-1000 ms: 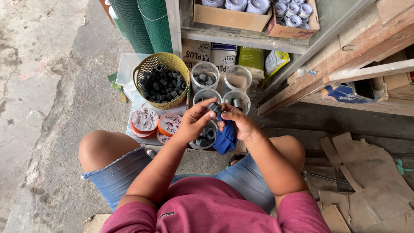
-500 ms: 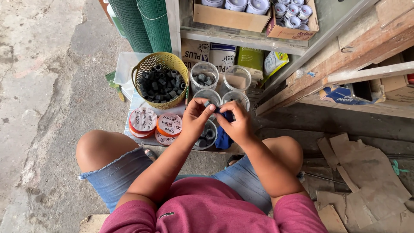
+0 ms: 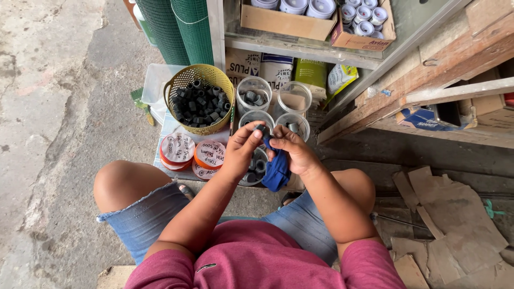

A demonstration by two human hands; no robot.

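My left hand pinches a small dark grey pipe fitting at its fingertips. My right hand holds a blue cloth against that fitting; the cloth hangs down between the hands. Both hands hover over a clear plastic jar with more dark fittings inside. Just ahead stand other clear jars, some holding a few fittings. A yellow mesh basket full of black fittings sits to the left of them.
Orange-rimmed lids with handwriting lie left of my hands. Rolls of green mesh stand behind the basket. A shelf carries cardboard boxes of cans. Wooden planks lean at right; cardboard scraps lie on the floor.
My hands have risen slightly and drawn together. The fitting is now up at the fingertips, with the blue cloth bunched lower beneath the right hand.
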